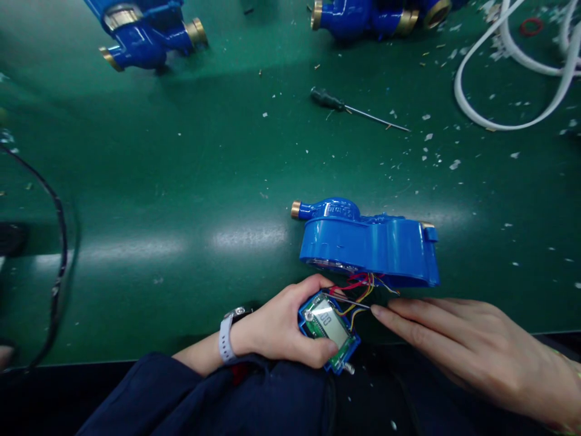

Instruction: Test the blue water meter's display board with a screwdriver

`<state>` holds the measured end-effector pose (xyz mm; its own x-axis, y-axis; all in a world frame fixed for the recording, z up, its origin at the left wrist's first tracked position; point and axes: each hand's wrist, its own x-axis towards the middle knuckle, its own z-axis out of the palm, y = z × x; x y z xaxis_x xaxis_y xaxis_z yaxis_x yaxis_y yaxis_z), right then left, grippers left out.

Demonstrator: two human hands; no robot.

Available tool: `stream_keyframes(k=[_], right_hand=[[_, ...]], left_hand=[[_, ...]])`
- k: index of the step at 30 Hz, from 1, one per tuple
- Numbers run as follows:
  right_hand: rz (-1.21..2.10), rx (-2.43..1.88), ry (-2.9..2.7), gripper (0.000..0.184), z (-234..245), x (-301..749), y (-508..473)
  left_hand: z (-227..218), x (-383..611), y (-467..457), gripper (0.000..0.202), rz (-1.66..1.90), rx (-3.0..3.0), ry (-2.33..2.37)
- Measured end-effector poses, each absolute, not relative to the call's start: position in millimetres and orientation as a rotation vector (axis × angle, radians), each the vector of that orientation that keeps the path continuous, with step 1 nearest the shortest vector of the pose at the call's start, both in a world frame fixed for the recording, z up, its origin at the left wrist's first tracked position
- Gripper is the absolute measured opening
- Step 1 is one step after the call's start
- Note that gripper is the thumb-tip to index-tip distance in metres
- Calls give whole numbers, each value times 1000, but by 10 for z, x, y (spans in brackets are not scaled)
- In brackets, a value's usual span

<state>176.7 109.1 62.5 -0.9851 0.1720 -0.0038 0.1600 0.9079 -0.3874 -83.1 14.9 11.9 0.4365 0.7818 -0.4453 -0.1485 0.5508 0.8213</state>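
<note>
My left hand (281, 327) is closed around a small blue display module (329, 330) with a green circuit board and an LCD screen, held at the table's near edge. Red, yellow and blue wires (361, 287) run from the module up into a blue water meter housing (370, 242) with a brass end fitting, lying on the green table. My right hand (454, 345) lies beside the module with fingers stretched out together; its fingertips pinch a thin metal pin or tool (351, 300) that reaches toward the module. A white watch sits on my left wrist.
A screwdriver (354, 109) lies on the green mat (181, 181) further back. Two more blue meters (145, 30) (376, 15) stand at the far edge. White tubing (512, 60) coils at the far right, a black cable (57, 242) at the left. Small white scraps litter the mat.
</note>
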Motion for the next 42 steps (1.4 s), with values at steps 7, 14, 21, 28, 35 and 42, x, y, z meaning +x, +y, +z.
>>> stream_keyframes(k=[7,14,21,28,35,42], right_hand=[[514,-547,-3027,55,828,1725,787],[838,-526,-3027,56,827,1796,979],[815,-384,-2985,51,781,1788,1196],[829,-111,-3023,42,833,1727,1460],[946,-145,-2984,37,821,1689,1500],[946,-284,-2909,37,847,1790,1465]], left_hand=[[193,-802,154,56,596,968,1084],[197,-817,148,47,629,962,1006],[152,-830,151,48,646,924,893],[116,-837,182,53,615,938,828],[78,-839,203,58,607,925,767],[150,-845,246,64,576,911,834]])
